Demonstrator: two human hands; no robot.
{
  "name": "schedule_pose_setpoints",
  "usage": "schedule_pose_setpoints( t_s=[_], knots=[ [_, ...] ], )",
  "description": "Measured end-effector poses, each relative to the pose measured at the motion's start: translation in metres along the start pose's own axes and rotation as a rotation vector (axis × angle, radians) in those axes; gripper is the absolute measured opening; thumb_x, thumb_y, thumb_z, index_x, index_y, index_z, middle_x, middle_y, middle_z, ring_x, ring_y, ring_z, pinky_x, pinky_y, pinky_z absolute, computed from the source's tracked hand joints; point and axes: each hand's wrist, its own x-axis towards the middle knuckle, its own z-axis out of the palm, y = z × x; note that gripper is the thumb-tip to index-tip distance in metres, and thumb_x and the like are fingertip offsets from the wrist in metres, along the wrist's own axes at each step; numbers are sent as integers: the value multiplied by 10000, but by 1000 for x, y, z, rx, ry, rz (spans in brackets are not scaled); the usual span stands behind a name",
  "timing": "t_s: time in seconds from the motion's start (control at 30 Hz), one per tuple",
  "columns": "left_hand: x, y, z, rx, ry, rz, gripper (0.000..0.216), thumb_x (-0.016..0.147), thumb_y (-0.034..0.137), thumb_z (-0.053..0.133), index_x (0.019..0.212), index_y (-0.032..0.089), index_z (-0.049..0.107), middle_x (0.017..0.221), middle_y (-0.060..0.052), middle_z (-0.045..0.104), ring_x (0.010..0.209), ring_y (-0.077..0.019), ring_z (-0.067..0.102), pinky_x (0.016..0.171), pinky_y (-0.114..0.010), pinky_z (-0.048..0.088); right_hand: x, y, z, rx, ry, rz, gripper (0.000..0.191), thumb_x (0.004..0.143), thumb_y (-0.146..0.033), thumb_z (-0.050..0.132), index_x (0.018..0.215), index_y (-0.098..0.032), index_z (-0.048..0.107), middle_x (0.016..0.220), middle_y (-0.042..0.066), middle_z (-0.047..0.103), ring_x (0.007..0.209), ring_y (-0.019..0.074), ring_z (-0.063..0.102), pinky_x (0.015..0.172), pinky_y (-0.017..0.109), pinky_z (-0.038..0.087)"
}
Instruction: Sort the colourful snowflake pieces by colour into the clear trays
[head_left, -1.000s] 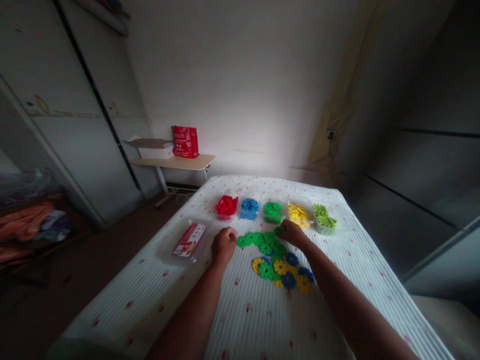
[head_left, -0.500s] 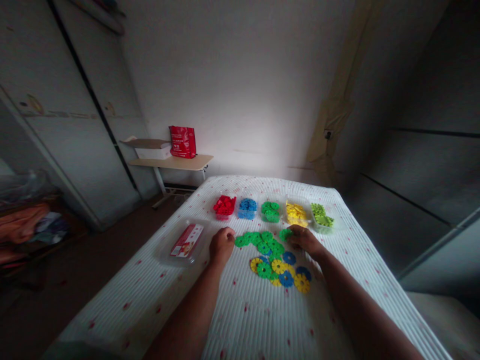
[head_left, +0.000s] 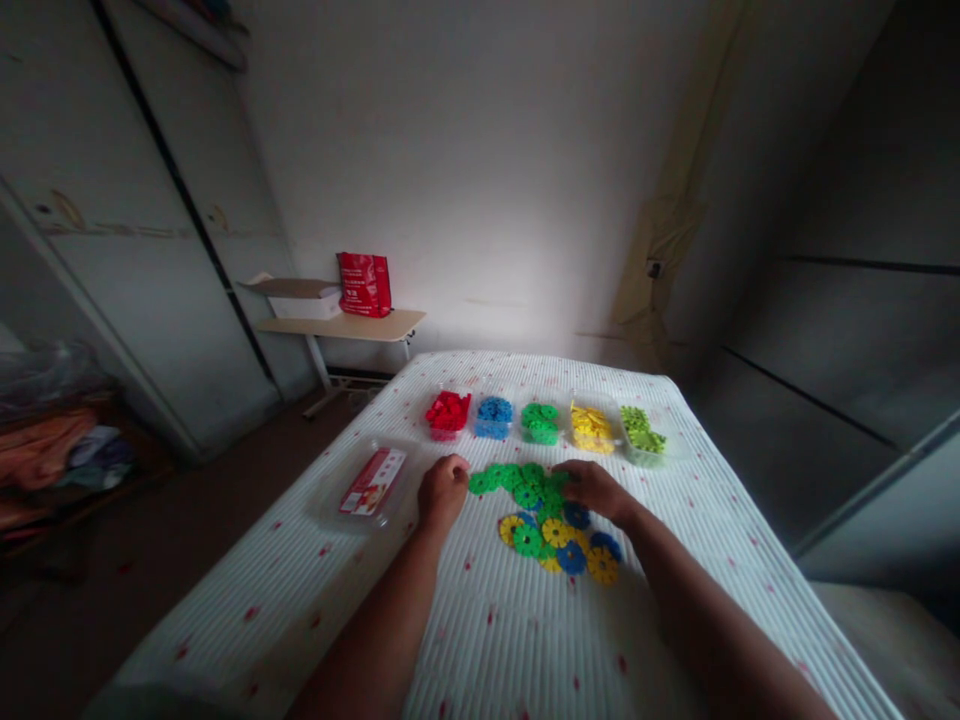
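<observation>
- Over to the left hand (head_left: 444, 490): grip curled in, thumb and fingers close together, just beside the leftmost of the green discs (head_left: 510, 476); cannot tell whether clamped on anything.
- And across to the right hand (head_left: 592, 487): reaching in low, fingertips at the right end of those same green discs, hiding part of them; cannot tell whether pinched on one or merely resting there.
- Between the two hands, then: green discs in an overlapping run, notched around the edge, bunching up towards the right, flat on the cloth-covered counter (head_left: 487, 640).
- Just nearer the camera: a jumble of yellow discs (head_left: 603, 565) and blue discs (head_left: 572, 558), with green mixed in.
- Up beyond the hands, a neat row of clear tubs (head_left: 540, 437)! From left: red pieces (head_left: 448, 410), blue pieces (head_left: 494, 410), green pieces (head_left: 539, 412), yellow pieces (head_left: 590, 421), light-green pieces (head_left: 643, 428).
- Now for the print: left of the left hand, a clear plastic container (head_left: 396, 492) with a red-and-white label (head_left: 373, 482), lettering too small to read.
- Further back, on a tan-topped stand (head_left: 352, 327): a red bag (head_left: 364, 285) with lines of white writing, too blurred to make out, beside a white box (head_left: 304, 305).
</observation>
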Motion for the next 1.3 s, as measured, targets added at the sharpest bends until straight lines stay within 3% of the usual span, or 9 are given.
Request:
schedule_pose_setpoints(
  t_s=[0.17,0.3,0.57,0.8,0.97,1.07,1.13,1.2,1.3],
  knots=[
    [0,0,0,2,-5,-12,167,755,116,480,803,194,620,853,-2,669,782,-109,574,698,-192,381,9,-9,11,-360,72,31,354,597,-159,570,935,-186,672,824,31,681,748,169,601,641,230,423],
    [-1,0,0,1,0,-7,173,757,117,469,796,194,619,851,-4,669,789,-114,577,700,-197,381,10,-12,14,-390,94,32,313,585,-167,589,890,-172,660,820,50,672,747,178,597,629,233,411],
    [-2,4,-4,28,-25,-32,166,761,125,474,799,196,619,864,-9,672,794,-121,580,704,-203,382,5,-10,8,-228,82,60,126,529,-135,602,589,-176,499,549,-56,526,542,83,453,467,191,278],
    [-2,4,-4,22,-33,-24,167,750,126,480,801,195,622,864,-16,670,778,-125,578,688,-213,378,3,-21,-6,216,-47,72,111,579,-191,579,630,-183,481,435,-62,503,409,92,484,410,203,358],
    [-3,6,-5,9,-29,-23,168,753,122,478,801,193,622,856,-14,667,780,-120,579,689,-209,378,30,-44,-28,200,252,-25,107,618,-187,598,694,-160,529,503,-27,560,421,83,497,414,198,379],
    [-3,6,-6,5,-18,-13,168,754,117,478,801,193,620,847,-8,666,774,-112,577,690,-199,376,50,-50,-35,100,464,12,296,628,-178,622,918,-146,568,790,50,655,464,72,529,439,198,401],
    [-4,5,-6,2,-19,-16,164,752,116,484,804,192,619,848,-8,667,772,-112,576,685,-198,376,56,-48,-35,-16,559,30,414,633,-175,628,1040,-162,554,984,87,640,509,70,555,469,199,419],
    [-4,5,-6,5,-20,-24,159,753,120,489,806,194,620,851,-8,668,772,-114,577,682,-199,375,55,-42,-32,-105,565,24,380,662,-182,600,1041,-166,567,1003,90,640,540,82,572,496,205,433],
    [-3,6,-6,13,-31,-46,157,756,125,494,800,200,624,848,-4,672,774,-117,578,690,-202,375,41,-27,-25,-122,494,9,217,707,-191,536,911,-162,603,837,65,670,558,110,593,517,216,448]
  ],
)
